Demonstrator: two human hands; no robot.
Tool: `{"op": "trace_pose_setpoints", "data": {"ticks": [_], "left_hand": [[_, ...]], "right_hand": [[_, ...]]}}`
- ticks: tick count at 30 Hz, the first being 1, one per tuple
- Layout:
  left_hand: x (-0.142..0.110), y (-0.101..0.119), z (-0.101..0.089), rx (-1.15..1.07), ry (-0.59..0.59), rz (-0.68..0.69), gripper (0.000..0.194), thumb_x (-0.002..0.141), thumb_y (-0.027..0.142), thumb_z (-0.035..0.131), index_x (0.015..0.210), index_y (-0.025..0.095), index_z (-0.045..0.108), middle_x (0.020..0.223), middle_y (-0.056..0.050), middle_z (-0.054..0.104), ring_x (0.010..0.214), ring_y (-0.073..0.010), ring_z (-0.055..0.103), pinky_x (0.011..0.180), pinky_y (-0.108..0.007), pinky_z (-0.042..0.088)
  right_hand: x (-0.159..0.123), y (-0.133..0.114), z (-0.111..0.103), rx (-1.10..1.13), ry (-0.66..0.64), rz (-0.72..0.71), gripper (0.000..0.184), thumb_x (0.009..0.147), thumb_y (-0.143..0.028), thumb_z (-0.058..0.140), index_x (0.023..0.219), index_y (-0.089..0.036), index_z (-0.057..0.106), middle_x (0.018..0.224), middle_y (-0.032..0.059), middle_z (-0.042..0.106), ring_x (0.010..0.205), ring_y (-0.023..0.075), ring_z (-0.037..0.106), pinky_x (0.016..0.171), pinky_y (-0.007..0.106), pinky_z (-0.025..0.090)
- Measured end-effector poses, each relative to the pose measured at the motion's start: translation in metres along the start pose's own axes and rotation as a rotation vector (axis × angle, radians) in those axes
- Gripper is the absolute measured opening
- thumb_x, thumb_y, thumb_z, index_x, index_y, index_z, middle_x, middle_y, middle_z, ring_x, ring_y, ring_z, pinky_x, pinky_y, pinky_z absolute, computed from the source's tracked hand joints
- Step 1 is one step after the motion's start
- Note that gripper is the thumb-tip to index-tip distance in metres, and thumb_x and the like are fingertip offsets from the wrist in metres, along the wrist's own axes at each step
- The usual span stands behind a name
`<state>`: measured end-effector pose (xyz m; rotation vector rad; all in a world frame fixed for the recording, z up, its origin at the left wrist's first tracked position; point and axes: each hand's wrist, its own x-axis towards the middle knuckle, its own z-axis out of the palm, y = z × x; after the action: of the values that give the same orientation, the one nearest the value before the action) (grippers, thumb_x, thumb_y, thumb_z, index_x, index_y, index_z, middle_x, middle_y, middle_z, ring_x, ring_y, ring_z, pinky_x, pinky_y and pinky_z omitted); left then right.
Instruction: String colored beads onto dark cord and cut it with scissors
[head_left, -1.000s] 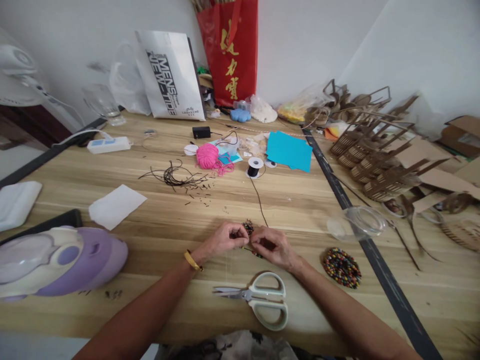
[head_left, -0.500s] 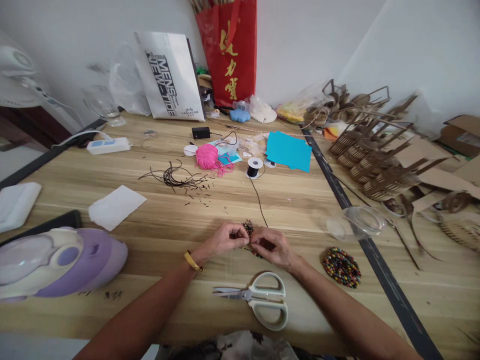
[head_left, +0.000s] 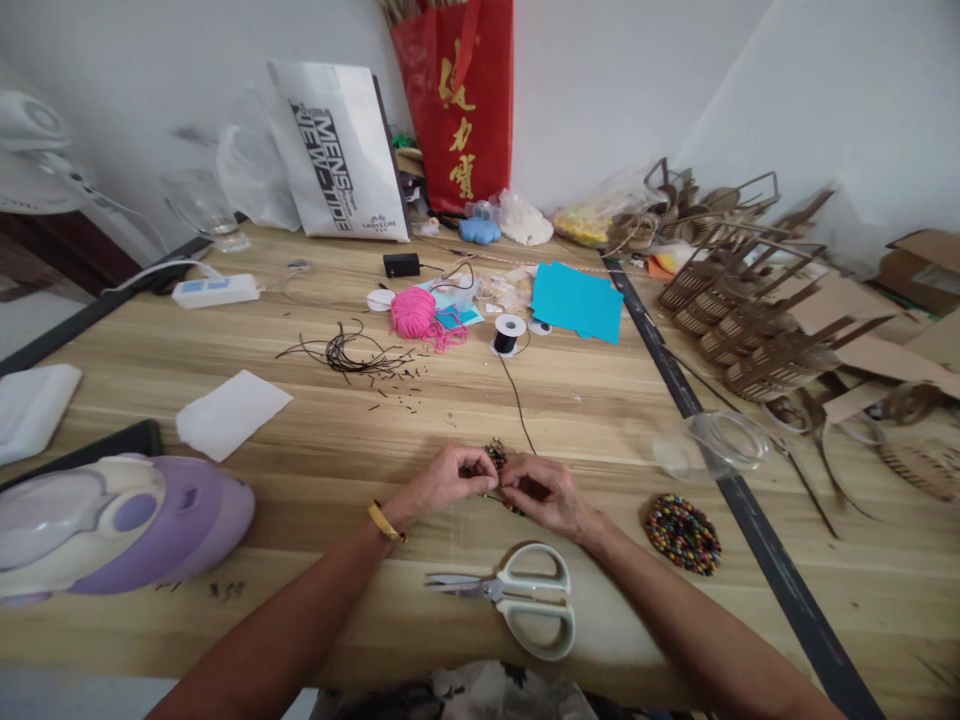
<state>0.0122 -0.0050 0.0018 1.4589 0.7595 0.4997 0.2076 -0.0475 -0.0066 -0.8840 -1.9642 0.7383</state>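
My left hand (head_left: pixel 454 477) and my right hand (head_left: pixel 550 492) meet fingertip to fingertip over the table, both pinched on a string of small multicoloured beads (head_left: pixel 496 453). Part of the strand shows between and behind the fingers, and the rest is hidden by them. A thin pale thread hangs below my left fingers. Scissors (head_left: pixel 500 590) with pale handles lie just below, blades pointing left. To the right of my right forearm sits a coiled pile of strung beads (head_left: pixel 682 534). From a spool of black cord (head_left: pixel 508 335), one strand runs toward my hands.
Black cord pieces (head_left: pixel 352 352) and a pink yarn ball (head_left: pixel 414 313) lie farther back, near blue sheets (head_left: pixel 576 302). A purple-and-white appliance (head_left: pixel 142 525) stands at left. Woven baskets (head_left: pixel 757 320) crowd the right, with a clear plastic lid (head_left: pixel 724 443) nearer.
Hardly anything differs. Both hands keep the same pinch over the beads, and the things on the table stay where they were.
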Motion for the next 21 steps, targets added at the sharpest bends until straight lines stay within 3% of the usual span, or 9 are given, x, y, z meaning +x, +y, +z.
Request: {"op": "trace_pose_setpoints", "data": {"ticks": [21], "left_hand": [[-0.0005, -0.0013, -0.0007, 0.009, -0.013, 0.002, 0.018, 0.074, 0.028, 0.066, 0.074, 0.010, 0.062, 0.068, -0.001, 0.058, 0.065, -0.0104, 0.050, 0.064, -0.022, 0.039]], "right_hand": [[-0.0020, 0.0020, -0.0002, -0.011, -0.030, 0.024, 0.003, 0.085, -0.019, 0.061, 0.085, -0.016, 0.062, 0.076, 0.0060, 0.066, 0.066, 0.0137, 0.060, 0.059, 0.023, 0.046]]}}
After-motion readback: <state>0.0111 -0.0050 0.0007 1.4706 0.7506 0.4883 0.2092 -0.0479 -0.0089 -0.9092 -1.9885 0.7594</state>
